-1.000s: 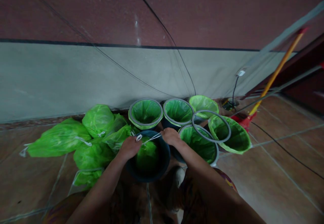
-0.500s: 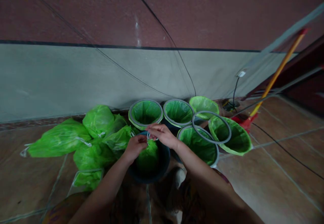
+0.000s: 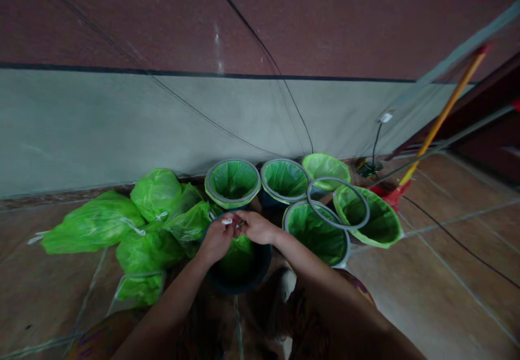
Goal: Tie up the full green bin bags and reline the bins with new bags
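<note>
Both hands meet over a dark blue bin point(image 3: 266, 262) standing between my feet. Inside it sits a green garbage bag point(image 3: 238, 257), its gathered neck rising to my fingers. My left hand point(image 3: 219, 236) is closed on the white drawstring point(image 3: 227, 221) at the top of the bag. My right hand point(image 3: 257, 226) is closed too, its fingertips pinching at the same drawstring right beside the left ones. The exact grip between the fingertips is partly hidden.
Several tied green bags point(image 3: 93, 223) lie to the left, by the wall. Several bins with green liners point(image 3: 233, 182) stand behind and to the right. A loose grey ring point(image 3: 368, 208) rests across two of them. A red dustpan point(image 3: 392, 194) with a yellow handle and a black cable point(image 3: 459, 246) are farther right.
My hands have come closer together and slightly lower over the bag's neck. The white drawstring now shows above my left fingers. The camera view has shifted slightly.
</note>
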A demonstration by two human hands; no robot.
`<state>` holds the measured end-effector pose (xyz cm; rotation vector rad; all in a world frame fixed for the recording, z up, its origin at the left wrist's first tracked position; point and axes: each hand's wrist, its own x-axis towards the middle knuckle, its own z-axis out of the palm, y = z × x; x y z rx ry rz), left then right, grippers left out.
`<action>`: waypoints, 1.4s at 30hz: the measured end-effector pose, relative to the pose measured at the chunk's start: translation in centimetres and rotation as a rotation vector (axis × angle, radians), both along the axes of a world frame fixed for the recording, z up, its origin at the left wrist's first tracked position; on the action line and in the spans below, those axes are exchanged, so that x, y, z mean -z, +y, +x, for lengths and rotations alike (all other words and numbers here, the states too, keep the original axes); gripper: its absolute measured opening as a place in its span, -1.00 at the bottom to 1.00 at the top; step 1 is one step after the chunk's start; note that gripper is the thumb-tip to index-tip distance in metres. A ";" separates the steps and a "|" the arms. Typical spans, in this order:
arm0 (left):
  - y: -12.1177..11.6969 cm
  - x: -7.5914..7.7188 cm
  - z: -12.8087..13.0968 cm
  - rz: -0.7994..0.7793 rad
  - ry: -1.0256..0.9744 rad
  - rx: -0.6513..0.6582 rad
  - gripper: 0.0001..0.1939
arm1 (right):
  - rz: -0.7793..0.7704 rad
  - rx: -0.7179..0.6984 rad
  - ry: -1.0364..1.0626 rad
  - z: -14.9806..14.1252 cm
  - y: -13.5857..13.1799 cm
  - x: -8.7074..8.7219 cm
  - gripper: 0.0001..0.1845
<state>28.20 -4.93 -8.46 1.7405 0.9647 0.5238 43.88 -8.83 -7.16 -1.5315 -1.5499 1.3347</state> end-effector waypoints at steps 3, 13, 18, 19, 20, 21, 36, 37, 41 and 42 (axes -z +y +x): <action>0.2 0.4 0.1 -0.143 0.000 -0.110 -0.81 | 0.082 0.039 -0.160 0.0 0.0 0.0 -0.80; -0.2 -0.8 -0.3 -0.588 -0.277 -0.403 -0.71 | -0.209 0.132 0.194 0.0 -0.2 -0.1 -0.81; 0.2 -0.4 -0.5 -0.231 -0.078 -0.313 -0.90 | -0.293 0.124 -0.009 0.1 -0.4 -0.5 -0.88; 0.2 -0.4 -0.5 -0.148 -0.012 -0.281 -0.91 | -0.289 0.112 -0.072 0.2 -0.4 -0.6 -0.91; 0.3 -0.5 -0.5 -0.084 0.050 -0.252 -0.91 | -0.279 0.101 -0.133 0.2 -0.4 -0.8 -0.93; 0.4 -0.5 -0.5 -0.040 0.095 -0.229 -0.91 | -0.259 0.092 -0.190 0.3 -0.4 -1.0 -0.96; -0.8 0.2 0.3 -0.015 -0.033 -0.277 -0.58 | -0.157 0.093 0.028 -0.1 0.0 -0.2 -0.81; -0.7 0.2 0.3 -0.012 -0.028 -0.292 -0.57 | -0.164 0.106 0.051 -0.1 0.0 -0.2 -0.81; -0.5 -0.1 0.2 -0.005 0.067 -0.303 -0.65 | -0.182 0.162 0.030 0.1 0.0 -0.3 -0.84; -0.5 -0.2 0.2 -0.018 0.087 -0.293 -0.67 | -0.172 0.158 -0.014 0.1 0.0 -0.4 -0.83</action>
